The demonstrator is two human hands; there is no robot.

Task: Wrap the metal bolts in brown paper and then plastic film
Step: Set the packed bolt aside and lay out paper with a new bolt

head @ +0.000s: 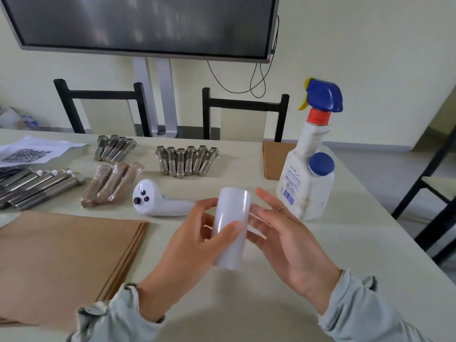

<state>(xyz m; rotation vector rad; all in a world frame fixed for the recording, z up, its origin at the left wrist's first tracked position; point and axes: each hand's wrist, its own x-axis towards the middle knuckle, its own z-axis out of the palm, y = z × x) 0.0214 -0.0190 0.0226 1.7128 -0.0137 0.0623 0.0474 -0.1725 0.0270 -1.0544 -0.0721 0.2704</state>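
My left hand grips a white roll of plastic film, held upright above the table. My right hand is beside the roll with fingers spread, touching a loose clear strip of film at its right side. Brown paper sheets lie stacked at the lower left. Three wrapped bolts lie behind them. Bare metal bolts sit in groups: one row at the centre back, a smaller group to its left, and longer bolts at the far left.
A white handheld controller lies just beyond my left hand. A white spray bottle with a blue trigger stands at the right, a brown cardboard piece behind it. A printed sheet lies at the back left. Two black chairs stand past the table's far edge.
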